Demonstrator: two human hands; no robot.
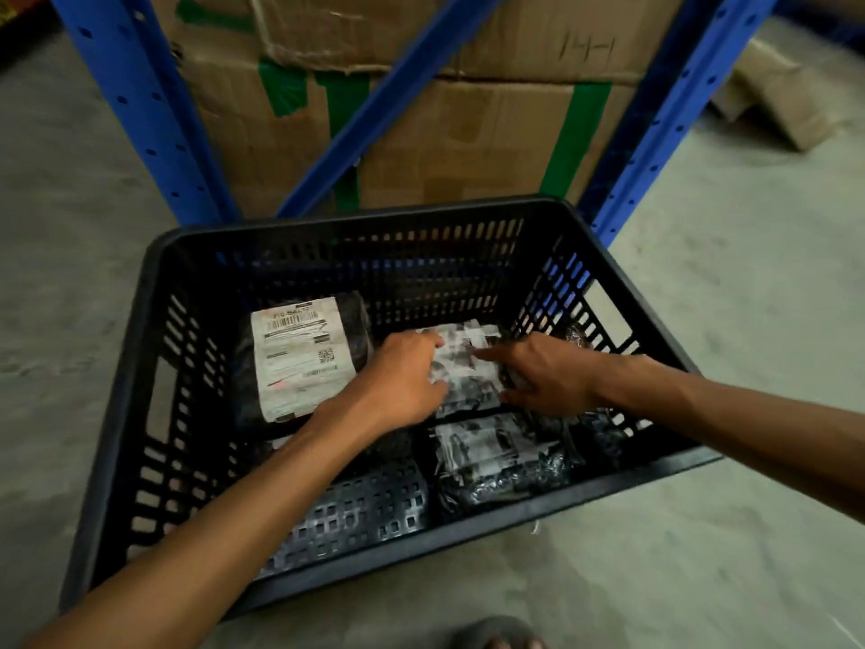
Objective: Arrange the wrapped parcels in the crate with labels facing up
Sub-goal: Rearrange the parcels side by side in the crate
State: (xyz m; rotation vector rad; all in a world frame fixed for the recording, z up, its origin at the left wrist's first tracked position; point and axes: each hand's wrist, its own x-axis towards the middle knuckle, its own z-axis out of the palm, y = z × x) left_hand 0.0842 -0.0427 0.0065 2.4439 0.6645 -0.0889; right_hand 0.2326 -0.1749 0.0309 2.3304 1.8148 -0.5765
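A black slotted plastic crate (154,348) stands on the floor. Inside at the back left lies a black wrapped parcel with a large white shipping label (299,358) facing up. In the middle right sits a parcel with a black-and-white printed label (463,367) facing up. My left hand (402,381) rests on its left edge and my right hand (543,372) on its right edge, fingers spread and pressing on it. In front of it lies another parcel with a printed label (491,456) facing up. A dark wrapped parcel (594,428) is partly hidden under my right arm.
Blue metal rack posts (154,133) and stacked cardboard boxes (421,142) with green tape stand right behind the crate. Folded cardboard (777,100) lies on the concrete floor at the far right. A sandalled foot (496,637) shows at the bottom edge.
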